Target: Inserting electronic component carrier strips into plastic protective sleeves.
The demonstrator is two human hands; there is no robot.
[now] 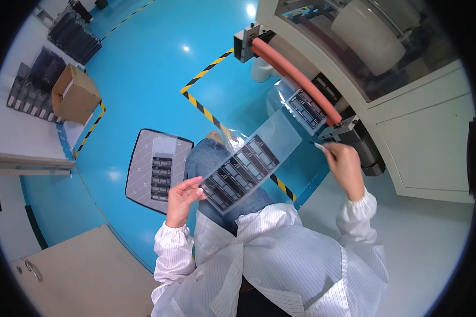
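Note:
My left hand pinches the near left corner of a long clear film sheet, printed with a row of black panels over most of its length. The sheet slants up to the right in front of my lap, its far end bare and see-through. Off to the right, clear of the sheet, my right hand is closed around a small pale, pointed thing, too small to make out. Beyond it, a printed film web hangs from a salmon-coloured roller on the machine.
Left of my knee, a grey patterned board carries similar printed sheets. The pale machine cabinet fills the right side. Yellow-black tape marks the blue floor. At the far left stands an open cardboard box beside dark stacked packs.

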